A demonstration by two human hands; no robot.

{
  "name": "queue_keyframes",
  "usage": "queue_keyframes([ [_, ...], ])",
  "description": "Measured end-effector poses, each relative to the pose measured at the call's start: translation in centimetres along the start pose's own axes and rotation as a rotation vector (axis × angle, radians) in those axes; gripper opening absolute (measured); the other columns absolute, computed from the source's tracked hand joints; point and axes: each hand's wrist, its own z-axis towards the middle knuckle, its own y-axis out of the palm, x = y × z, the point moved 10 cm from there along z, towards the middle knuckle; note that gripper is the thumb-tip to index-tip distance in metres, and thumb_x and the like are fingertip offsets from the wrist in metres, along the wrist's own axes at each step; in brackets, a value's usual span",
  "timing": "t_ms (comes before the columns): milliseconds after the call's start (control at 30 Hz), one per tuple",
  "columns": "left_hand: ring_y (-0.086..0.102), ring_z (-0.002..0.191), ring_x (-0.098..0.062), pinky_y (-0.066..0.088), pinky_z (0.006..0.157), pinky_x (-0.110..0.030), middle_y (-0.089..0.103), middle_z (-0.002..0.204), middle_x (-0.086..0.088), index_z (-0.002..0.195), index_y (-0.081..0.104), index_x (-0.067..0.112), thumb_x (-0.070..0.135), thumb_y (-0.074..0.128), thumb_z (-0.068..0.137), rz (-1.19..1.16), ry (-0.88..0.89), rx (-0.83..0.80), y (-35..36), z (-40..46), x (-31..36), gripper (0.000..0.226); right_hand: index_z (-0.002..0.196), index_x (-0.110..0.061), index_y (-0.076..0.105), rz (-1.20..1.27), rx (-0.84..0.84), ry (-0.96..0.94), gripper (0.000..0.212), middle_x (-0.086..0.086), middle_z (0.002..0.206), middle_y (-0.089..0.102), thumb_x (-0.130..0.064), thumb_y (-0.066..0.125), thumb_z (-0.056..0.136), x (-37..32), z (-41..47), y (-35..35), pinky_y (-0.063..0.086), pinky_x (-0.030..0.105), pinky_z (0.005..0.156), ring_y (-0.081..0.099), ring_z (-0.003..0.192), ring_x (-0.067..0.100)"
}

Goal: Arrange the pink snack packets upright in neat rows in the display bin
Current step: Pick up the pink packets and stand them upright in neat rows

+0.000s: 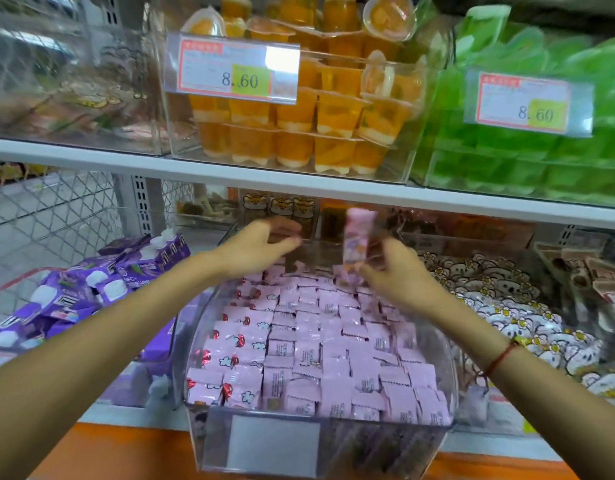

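A clear plastic display bin [320, 445] on the lower shelf is packed with several rows of pink snack packets [320, 355] standing upright. My right hand [392, 271] pinches one pink packet [357, 237] and holds it upright above the bin's back rows. My left hand [261, 244] hovers over the back left of the bin with relaxed, outstretched fingers and holds nothing. The back of the bin lies partly hidden behind both hands.
Purple drink cartons [102, 282] lie in a basket to the left. White cartoon-print packets [513, 306] fill the bin on the right. The shelf board [299, 181] sits close above the hands, carrying orange jelly cups [299, 116] and green jellies [527, 161].
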Motion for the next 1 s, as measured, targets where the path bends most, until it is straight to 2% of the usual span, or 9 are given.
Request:
queue_keyframes([
  [167, 0.052, 0.100, -0.020, 0.044, 0.080, -0.024, 0.053, 0.129, -0.007, 0.133, 0.047, 0.017, 0.000, 0.038, 0.095, 0.424, -0.109, -0.290, 3.8, 4.0, -2.4, 0.043, 0.108, -0.003, 0.059, 0.539, -0.098, 0.298, 0.024, 0.018, 0.116, 0.065, -0.012, 0.065, 0.087, 1.8, 3.3, 2.2, 0.051, 0.038, 0.095, 0.065, 0.102, 0.028],
  [300, 0.052, 0.097, -0.022, 0.040, 0.078, -0.028, 0.051, 0.132, -0.008, 0.140, 0.042, 0.026, 0.004, 0.046, 0.091, 0.694, -0.149, -0.426, 5.7, 5.0, -4.8, 0.054, 0.107, -0.011, 0.048, 0.612, -0.092, 0.287, 0.027, 0.016, 0.133, 0.053, -0.005, 0.064, 0.086, 1.4, 5.2, 4.0, 0.042, 0.040, 0.105, 0.053, 0.121, 0.031],
  [433, 0.057, 0.090, -0.020, 0.049, 0.073, -0.029, 0.055, 0.129, -0.007, 0.140, 0.043, 0.029, 0.008, 0.035, 0.096, 0.786, -0.153, -0.402, 4.1, 5.1, -5.8, 0.050, 0.107, -0.017, 0.040, 0.745, -0.036, 0.243, 0.035, 0.015, 0.130, 0.054, -0.001, 0.063, 0.086, 1.3, 6.5, 5.2, 0.049, 0.037, 0.096, 0.056, 0.116, 0.028],
  [533, 0.053, 0.111, -0.022, 0.042, 0.081, -0.026, 0.043, 0.144, -0.005, 0.141, 0.041, 0.030, 0.019, 0.038, 0.099, 0.839, -0.136, -0.392, 2.8, 4.9, -6.0, 0.043, 0.125, -0.009, 0.040, 0.448, -0.078, 0.142, 0.045, 0.008, 0.127, 0.054, -0.010, 0.064, 0.087, 0.6, 7.7, 6.0, 0.049, 0.031, 0.089, 0.057, 0.106, 0.021],
  [600, 0.050, 0.108, -0.020, 0.039, 0.076, -0.020, 0.037, 0.149, -0.003, 0.143, 0.038, 0.031, 0.022, 0.038, 0.100, 0.825, -0.125, -0.401, 2.7, 4.4, -6.2, 0.044, 0.128, -0.008, 0.040, 0.269, -0.135, 0.054, 0.045, 0.006, 0.126, 0.054, -0.014, 0.062, 0.089, -0.3, 8.3, 6.4, 0.049, 0.029, 0.086, 0.057, 0.098, 0.016],
  [700, 0.045, 0.095, -0.014, 0.030, 0.059, -0.008, 0.034, 0.151, -0.001, 0.144, 0.034, 0.032, 0.022, 0.037, 0.101, 0.764, -0.077, -0.399, 2.9, 3.8, -6.0, 0.044, 0.126, -0.010, 0.039, 0.094, -0.259, -0.066, 0.042, 0.008, 0.122, 0.054, -0.010, 0.060, 0.090, -1.1, 8.7, 7.0, 0.045, 0.032, 0.097, 0.054, 0.110, 0.023],
  [800, 0.053, 0.108, -0.023, 0.044, 0.080, -0.024, 0.047, 0.141, -0.007, 0.139, 0.043, 0.022, 0.015, 0.041, 0.098, 0.701, -0.107, -0.345, 2.5, 3.7, -5.7, 0.041, 0.117, -0.018, 0.042, -0.061, -0.362, -0.106, 0.031, -0.007, 0.103, 0.054, -0.017, 0.059, 0.091, -1.6, 8.1, 8.7, 0.044, 0.016, 0.077, 0.053, 0.091, 0.010],
  [900, 0.056, 0.089, -0.020, 0.043, 0.063, -0.024, 0.057, 0.118, -0.006, 0.130, 0.048, 0.014, 0.008, 0.043, 0.095, 0.587, -0.094, -0.201, 1.7, 3.9, -4.5, 0.036, 0.106, -0.016, 0.051, -0.135, -0.313, -0.058, 0.015, -0.002, 0.079, 0.057, -0.021, 0.054, 0.092, -1.2, 7.6, 9.7, 0.044, 0.025, 0.060, 0.054, 0.067, 0.017],
  [1000, 0.054, 0.090, -0.019, 0.042, 0.064, -0.020, 0.054, 0.125, -0.008, 0.134, 0.045, 0.017, 0.000, 0.045, 0.092, 0.463, -0.045, -0.109, 1.4, 4.1, -3.0, 0.045, 0.095, -0.012, 0.053, -0.160, -0.401, -0.010, 0.008, 0.001, 0.067, 0.057, -0.019, 0.049, 0.094, -1.2, 6.5, 9.6, 0.047, 0.027, 0.062, 0.054, 0.059, 0.019],
])
